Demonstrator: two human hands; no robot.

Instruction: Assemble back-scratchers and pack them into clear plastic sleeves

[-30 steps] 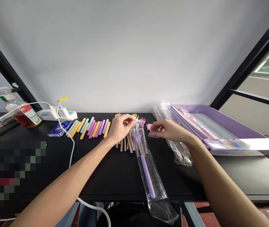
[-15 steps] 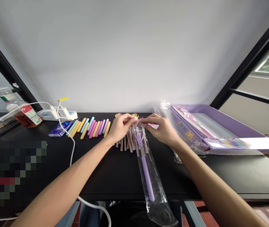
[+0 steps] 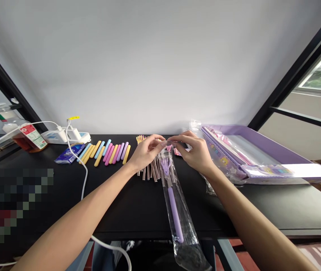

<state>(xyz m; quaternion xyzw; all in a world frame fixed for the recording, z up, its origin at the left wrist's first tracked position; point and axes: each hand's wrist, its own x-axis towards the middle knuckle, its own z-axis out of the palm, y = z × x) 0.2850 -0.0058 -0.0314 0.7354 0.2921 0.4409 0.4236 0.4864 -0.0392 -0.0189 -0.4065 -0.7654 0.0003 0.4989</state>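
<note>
Holds clear bag (image 3: 188,222) lengthwise over near table (image 3: 132,214) edge, pinching far end with fingers of left hand (image 3: 145,153) and right hand (image 3: 196,152).

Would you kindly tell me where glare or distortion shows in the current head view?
In the head view, the white strip on the front of the purple box looks nearly featureless; the clear plastic sleeve carries crinkled highlights, and the flat black tabletop a pale sheen at right; in the head view, coarse pixelation sits at lower left.
</note>
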